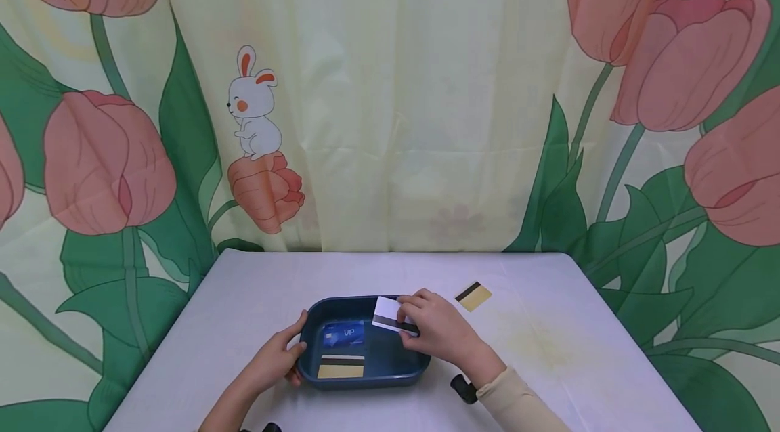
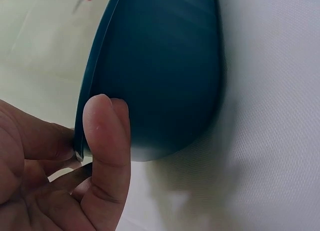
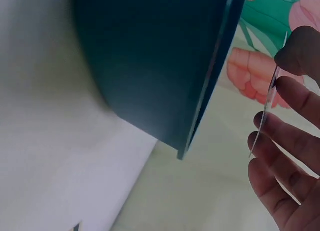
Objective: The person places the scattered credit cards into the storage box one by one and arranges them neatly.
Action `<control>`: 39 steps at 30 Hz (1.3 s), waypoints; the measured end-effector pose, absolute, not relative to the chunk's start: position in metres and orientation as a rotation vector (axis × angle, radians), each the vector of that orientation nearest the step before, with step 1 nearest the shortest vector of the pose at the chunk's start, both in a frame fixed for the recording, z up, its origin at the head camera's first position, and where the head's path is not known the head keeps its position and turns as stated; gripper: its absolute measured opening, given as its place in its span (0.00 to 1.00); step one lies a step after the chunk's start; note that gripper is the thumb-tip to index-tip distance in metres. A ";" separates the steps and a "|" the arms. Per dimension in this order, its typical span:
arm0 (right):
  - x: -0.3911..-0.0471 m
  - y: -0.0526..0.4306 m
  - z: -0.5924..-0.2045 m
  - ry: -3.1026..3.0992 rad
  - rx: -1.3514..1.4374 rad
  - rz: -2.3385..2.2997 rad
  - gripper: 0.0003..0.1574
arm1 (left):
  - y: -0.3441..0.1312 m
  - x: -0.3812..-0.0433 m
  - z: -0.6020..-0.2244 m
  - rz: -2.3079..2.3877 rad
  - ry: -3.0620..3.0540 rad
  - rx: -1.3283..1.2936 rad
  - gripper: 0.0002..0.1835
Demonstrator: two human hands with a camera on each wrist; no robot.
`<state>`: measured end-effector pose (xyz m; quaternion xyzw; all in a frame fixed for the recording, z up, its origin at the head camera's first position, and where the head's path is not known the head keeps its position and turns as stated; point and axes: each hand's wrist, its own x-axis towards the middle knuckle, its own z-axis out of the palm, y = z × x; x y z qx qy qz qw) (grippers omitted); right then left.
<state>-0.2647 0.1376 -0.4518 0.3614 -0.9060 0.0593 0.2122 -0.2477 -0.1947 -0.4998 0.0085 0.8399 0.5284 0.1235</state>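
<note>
A dark blue rectangular tray (image 1: 365,383) with raised walls stands on the table. My left hand (image 1: 275,356) grips its left end, thumb and fingers at the rim; the left wrist view shows the thumb against the wall (image 2: 160,81). Over the tray's right part, my right hand (image 1: 440,327) pinches a white card (image 1: 385,313) with a dark stripe. In the right wrist view that card (image 3: 269,98) shows edge-on between thumb and fingers, above the rim. Inside the tray lie a blue card (image 1: 343,334) marked VIP and, nearer me, a gold card (image 1: 341,368) with a dark stripe.
Another gold card (image 1: 474,296) with a dark stripe lies on the white-covered table (image 1: 244,296), behind and right of the tray. A tulip-patterned curtain (image 1: 390,114) hangs behind the table. Black wrist-camera parts (image 1: 464,389) show near the right wrist.
</note>
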 end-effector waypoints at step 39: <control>-0.266 0.129 -0.474 -2.733 1.106 0.040 0.09 | -0.194 -0.245 -0.498 1.536 2.459 0.016 0.35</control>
